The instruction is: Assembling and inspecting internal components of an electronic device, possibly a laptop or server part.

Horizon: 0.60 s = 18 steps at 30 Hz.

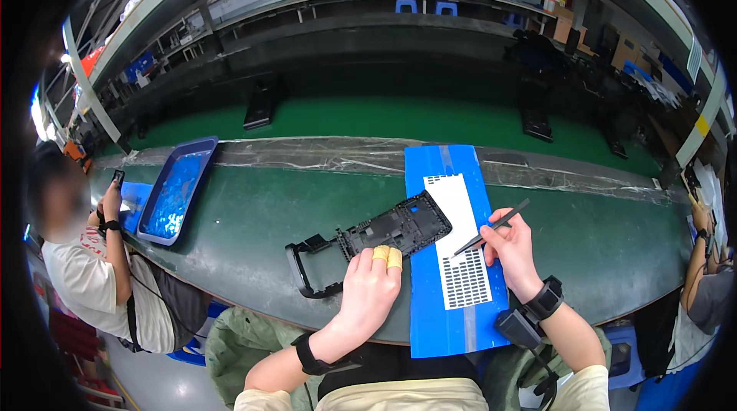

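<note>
My left hand (371, 285), with yellow finger covers on two fingers, grips the near edge of a black plastic housing (391, 228). The housing lies tilted across the bench, its ribbed inside facing up and a loop-like handle (301, 271) at its left end. In my right hand (513, 248) are dark tweezers (491, 227), held like a pen. Their tip points down at a white sheet (454, 215) with rows of small black pads (465, 282); whether it touches a pad I cannot tell. The sheet lies on a blue board (427, 326), and the housing's right end overlaps both.
A blue tray (178, 190) with shiny blue contents stands on the green bench (253, 219) to the left. Beyond a taped seam (322, 154) runs a green conveyor belt (399, 121) carrying black parts (262, 106). One person (100, 257) sits at the left, another (698, 288) at the right.
</note>
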Motion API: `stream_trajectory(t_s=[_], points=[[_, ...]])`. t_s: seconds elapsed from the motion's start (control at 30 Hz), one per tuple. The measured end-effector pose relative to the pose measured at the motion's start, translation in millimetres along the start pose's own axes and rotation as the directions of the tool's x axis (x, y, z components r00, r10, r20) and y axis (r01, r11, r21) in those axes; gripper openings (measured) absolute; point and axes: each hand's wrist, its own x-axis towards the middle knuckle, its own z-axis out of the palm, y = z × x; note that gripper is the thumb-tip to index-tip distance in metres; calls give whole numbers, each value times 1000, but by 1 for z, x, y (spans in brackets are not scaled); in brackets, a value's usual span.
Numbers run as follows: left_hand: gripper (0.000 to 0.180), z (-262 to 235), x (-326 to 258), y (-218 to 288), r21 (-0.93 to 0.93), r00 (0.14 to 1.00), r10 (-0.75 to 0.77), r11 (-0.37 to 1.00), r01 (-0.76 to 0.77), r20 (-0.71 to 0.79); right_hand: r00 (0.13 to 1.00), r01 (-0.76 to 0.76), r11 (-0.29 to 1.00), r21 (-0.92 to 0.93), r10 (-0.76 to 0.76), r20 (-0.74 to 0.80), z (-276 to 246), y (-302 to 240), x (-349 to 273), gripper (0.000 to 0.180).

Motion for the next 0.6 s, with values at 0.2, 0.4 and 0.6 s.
stream_trajectory(t_s=[0.2, 0.4, 0.6], points=[[19, 0, 0, 2, 49, 1000, 4, 999, -5, 17, 1000, 18, 999, 33, -17, -24, -1, -2, 2, 16], [20, 0, -1, 0, 41, 999, 20, 999, -21, 27, 1000, 0, 1000, 7, 0, -19, 0, -2, 1, 17], [48, -48, -1, -18, -273, 994, -91, 956, 105, 61, 999, -27, 993, 113, 32, -37, -2, -3, 1, 16]])
